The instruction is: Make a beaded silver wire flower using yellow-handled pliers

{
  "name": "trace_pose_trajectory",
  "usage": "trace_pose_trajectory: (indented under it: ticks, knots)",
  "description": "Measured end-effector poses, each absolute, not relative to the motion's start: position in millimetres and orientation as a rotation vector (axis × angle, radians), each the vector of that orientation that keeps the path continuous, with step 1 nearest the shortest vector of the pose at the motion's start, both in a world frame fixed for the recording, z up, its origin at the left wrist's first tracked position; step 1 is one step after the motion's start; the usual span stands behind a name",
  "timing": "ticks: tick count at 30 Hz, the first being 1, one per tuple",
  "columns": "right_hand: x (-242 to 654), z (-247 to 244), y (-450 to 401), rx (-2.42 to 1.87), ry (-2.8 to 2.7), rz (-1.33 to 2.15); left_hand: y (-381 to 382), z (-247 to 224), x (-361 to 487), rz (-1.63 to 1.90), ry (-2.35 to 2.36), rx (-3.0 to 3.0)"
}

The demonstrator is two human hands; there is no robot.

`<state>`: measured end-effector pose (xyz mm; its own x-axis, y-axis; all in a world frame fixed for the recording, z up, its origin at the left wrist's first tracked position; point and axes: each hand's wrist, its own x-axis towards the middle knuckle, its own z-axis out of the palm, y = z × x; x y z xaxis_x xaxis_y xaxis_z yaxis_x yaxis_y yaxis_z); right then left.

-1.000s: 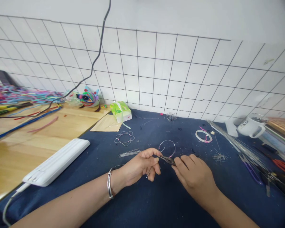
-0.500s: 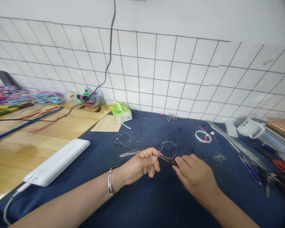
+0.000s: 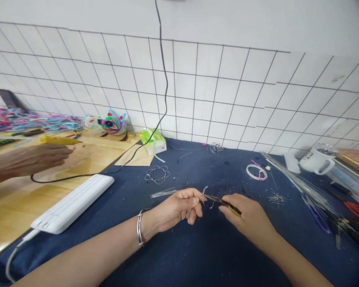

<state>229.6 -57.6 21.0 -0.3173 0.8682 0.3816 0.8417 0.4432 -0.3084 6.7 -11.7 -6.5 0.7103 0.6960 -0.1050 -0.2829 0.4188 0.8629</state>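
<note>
A wire flower [image 3: 150, 173] lies on blue cloth [image 3: 179, 255]; to its right, a left hand [image 3: 184, 205] pinches a thin wire [image 3: 204, 191] over the cloth. A right hand [image 3: 245, 213] clasps pliers [image 3: 217, 199], tips at the wire. Light and springy, it probably bends easily, best pinched close beside the tips.

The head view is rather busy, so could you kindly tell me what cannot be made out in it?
In the head view:
- Wire piece: its held end is hidden by the left hand's fingers.
- Pliers: handles partly covered by the right hand; whether the tips grip the wire is too small to tell.
- Co-worker's hand: its forearm is cut off by the left edge.
- Black cable: cut off by the top edge.
</note>
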Motion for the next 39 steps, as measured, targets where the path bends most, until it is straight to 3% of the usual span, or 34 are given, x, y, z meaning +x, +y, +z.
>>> trace_pose_trajectory:
  ticks: [10,16,23,32,39]
  knots:
    - [240.6,-5.1,-35.0,-1.709,-2.186,-0.198,-12.5,-5.5,11.1,0.799,0.646,0.991]
    - [231.9,-8.1,-39.0,-1.531,-2.301,-0.373,-17.5,-4.4,12.4,0.781,0.684,1.052]
    - [199.9,-1.2,-60.3,-1.21,-2.259,0.001,-26.1,-6.7,19.3,0.715,0.653,1.029]
    - [190.2,4.3,-64.3,-1.348,-1.958,0.838,-33.7,-5.2,21.9,0.706,0.641,1.132]
    - [189.3,3.4,-65.0,-1.391,-1.871,0.83,-36.5,-7.6,24.8,0.673,0.656,1.307]
